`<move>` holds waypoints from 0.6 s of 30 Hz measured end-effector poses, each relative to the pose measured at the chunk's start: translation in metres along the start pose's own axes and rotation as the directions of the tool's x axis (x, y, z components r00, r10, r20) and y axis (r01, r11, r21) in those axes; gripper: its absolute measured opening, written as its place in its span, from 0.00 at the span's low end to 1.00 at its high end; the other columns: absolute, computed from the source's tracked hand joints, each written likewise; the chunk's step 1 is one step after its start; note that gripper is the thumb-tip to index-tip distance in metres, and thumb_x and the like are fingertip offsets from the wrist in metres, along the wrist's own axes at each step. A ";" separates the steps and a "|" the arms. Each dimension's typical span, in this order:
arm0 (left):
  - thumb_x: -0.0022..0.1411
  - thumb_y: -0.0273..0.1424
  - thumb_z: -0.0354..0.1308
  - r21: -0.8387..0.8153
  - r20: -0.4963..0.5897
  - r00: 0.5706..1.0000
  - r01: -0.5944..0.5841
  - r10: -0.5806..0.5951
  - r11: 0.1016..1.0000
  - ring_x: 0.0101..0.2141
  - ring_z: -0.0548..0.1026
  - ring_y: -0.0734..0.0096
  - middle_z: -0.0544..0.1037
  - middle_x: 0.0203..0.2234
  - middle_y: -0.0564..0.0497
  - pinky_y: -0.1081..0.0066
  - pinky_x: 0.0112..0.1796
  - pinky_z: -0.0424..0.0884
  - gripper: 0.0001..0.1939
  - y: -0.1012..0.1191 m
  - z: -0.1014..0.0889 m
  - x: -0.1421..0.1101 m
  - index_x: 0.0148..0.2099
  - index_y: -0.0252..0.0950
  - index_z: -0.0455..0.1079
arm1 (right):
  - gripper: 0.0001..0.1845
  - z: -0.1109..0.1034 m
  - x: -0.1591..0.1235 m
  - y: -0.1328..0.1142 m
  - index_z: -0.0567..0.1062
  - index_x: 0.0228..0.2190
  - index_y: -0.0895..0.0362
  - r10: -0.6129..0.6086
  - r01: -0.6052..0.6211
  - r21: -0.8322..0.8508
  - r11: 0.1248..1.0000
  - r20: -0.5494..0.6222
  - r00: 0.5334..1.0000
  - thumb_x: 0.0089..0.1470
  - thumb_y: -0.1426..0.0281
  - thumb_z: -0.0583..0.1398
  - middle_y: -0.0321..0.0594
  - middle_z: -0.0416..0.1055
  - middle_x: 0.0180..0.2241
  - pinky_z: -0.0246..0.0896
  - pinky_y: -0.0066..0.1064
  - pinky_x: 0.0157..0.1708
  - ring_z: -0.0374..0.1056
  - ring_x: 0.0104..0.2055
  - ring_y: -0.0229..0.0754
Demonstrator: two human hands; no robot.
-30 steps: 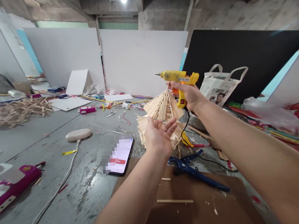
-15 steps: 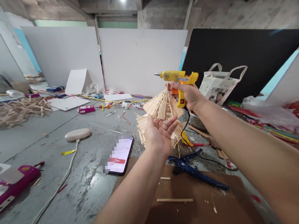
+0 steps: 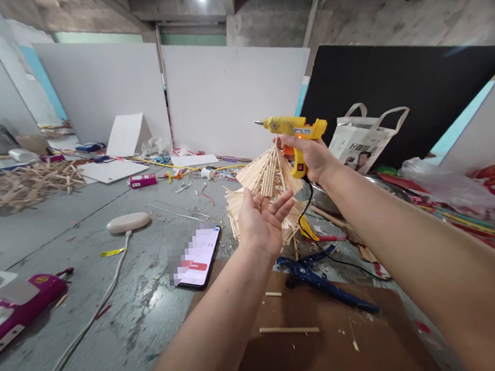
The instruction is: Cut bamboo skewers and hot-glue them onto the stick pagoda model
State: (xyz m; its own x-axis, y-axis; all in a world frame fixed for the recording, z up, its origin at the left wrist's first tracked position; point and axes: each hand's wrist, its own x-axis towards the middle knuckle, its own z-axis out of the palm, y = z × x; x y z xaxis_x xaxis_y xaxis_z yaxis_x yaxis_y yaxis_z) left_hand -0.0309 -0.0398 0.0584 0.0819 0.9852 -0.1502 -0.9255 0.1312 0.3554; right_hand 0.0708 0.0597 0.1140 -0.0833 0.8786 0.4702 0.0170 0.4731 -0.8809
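Note:
A yellow hot glue gun [image 3: 296, 126] is gripped in my right hand [image 3: 313, 155], its metal nozzle pointing left. Its black cord hangs down past my wrist. Just below it is a model built of thin wooden sticks [image 3: 263, 170], with a cone-like roof rising to a peak close to the gun. My left hand [image 3: 264, 218] is palm up in front of the model, fingers spread and thumb near the roof's lower edge. Whether its fingertips touch the sticks I cannot tell. My left hand and forearm hide part of the model's lower layers.
Blue-handled cutters [image 3: 322, 282] lie at the edge of a brown board [image 3: 343, 348], which also bears short loose sticks [image 3: 289, 330]. A phone [image 3: 199, 256] lies left of my forearm. Farther left are a white power block [image 3: 128, 222], a magenta device [image 3: 25, 308] and a stick pile [image 3: 35, 183].
Almost nothing differs. Both hands, the glue gun and the stick model keep their places; the view has shifted very slightly.

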 end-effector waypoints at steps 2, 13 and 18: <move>0.60 0.41 0.38 0.004 -0.003 1.000 -0.004 0.004 1.000 0.35 0.74 0.60 0.66 0.29 0.44 0.70 0.31 0.72 0.15 0.000 0.000 0.000 0.34 0.32 0.54 | 0.10 0.001 0.000 0.000 0.72 0.28 0.54 0.008 -0.008 0.021 1.000 -0.003 1.000 0.40 0.65 0.62 0.37 0.72 0.32 0.63 0.37 0.37 0.68 0.34 0.41; 0.57 0.33 0.47 0.256 -0.061 0.971 -0.209 0.231 0.944 0.33 0.72 0.71 0.65 0.39 0.46 0.73 0.28 0.69 0.13 -0.003 0.006 -0.024 0.45 0.37 0.57 | 0.14 -0.036 -0.025 -0.021 0.72 0.30 0.60 -0.036 0.038 0.004 0.999 -0.171 0.985 0.39 0.66 0.64 0.38 0.69 0.33 0.61 0.29 0.31 0.64 0.30 0.34; 0.57 0.31 0.48 0.348 0.213 0.704 -0.702 0.677 0.621 0.34 0.69 0.78 0.66 0.39 0.51 0.78 0.32 0.67 0.16 -0.001 0.010 -0.053 0.49 0.42 0.57 | 0.11 -0.076 -0.092 -0.006 0.72 0.28 0.57 -0.073 0.020 -0.214 0.977 -0.241 0.968 0.37 0.67 0.64 0.36 0.70 0.29 0.62 0.31 0.33 0.65 0.31 0.36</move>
State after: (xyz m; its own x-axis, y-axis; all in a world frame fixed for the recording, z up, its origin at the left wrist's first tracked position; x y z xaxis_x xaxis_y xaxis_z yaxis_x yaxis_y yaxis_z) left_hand -0.0302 -0.0907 0.0751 -0.4902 0.8062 0.3313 -0.5036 -0.5721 0.6473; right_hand 0.1536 -0.0189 0.0807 0.1586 0.8316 0.5322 0.2281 0.4936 -0.8392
